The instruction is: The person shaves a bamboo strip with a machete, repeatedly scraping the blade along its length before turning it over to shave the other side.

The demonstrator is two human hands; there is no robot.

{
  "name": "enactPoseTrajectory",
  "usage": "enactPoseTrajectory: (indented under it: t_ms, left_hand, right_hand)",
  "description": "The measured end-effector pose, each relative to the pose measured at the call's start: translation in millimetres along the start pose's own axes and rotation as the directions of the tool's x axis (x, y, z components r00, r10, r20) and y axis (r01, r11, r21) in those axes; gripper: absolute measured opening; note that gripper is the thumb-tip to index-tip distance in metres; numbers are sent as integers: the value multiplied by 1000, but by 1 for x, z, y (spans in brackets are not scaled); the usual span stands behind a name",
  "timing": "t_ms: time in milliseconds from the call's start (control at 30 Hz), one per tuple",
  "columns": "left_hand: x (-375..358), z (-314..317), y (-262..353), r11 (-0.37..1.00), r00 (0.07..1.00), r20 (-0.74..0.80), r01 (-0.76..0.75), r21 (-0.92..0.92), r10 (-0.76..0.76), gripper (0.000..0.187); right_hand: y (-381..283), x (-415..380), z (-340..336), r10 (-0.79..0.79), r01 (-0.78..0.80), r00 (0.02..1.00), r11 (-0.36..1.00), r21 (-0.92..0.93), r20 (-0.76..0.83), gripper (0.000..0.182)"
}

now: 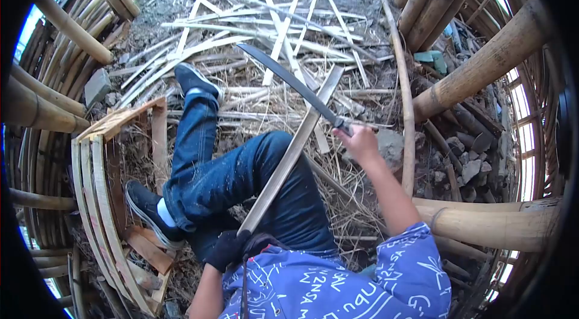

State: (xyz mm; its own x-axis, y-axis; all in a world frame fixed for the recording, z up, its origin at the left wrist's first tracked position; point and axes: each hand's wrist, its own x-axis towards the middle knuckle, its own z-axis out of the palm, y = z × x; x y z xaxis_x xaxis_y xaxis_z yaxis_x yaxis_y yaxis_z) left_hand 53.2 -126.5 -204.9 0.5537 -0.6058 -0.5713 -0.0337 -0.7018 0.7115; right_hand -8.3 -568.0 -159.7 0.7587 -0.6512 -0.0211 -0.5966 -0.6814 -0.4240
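Note:
My right hand is closed round the handle of a machete, its long dark curved blade reaching up and to the left. The blade crosses over the upper part of a split bamboo strip, which slants across my raised knee. At the strip's lower end, near my waist, my left hand in a black glove is wrapped round it. Its fingertips are partly hidden.
Many split bamboo strips lie crisscrossed on the ground ahead. A slatted wooden crate stands at the left. Thick bamboo poles lean at the right, near loose stones. A long pole lies along my right side.

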Motion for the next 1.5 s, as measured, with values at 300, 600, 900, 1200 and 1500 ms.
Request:
enactPoseTrajectory:
  t_ms: [300,600,900,1200,1500]
  left_hand:
    - [-26,-5,72,978,972,-232,78,191,-32,41]
    - [-63,-12,121,940,936,-332,0,341,120,41]
    - [-77,9,41,926,891,-423,8,378,165,39]
    - [-75,18,23,892,848,-507,100,440,155,34]
    - [-69,21,16,895,809,-551,73,441,205,25]
  right_hand:
    - [-10,-18,36,146,-123,988,943,311,-54,81]
    - [-14,-25,7,88,-80,995,984,160,-42,76]
    - [-27,-52,0,-139,142,986,990,19,-90,70]
    - [-23,-33,-9,-6,16,994,996,91,-109,78]
    - [-23,-38,-24,-2,11,990,998,-64,144,71]
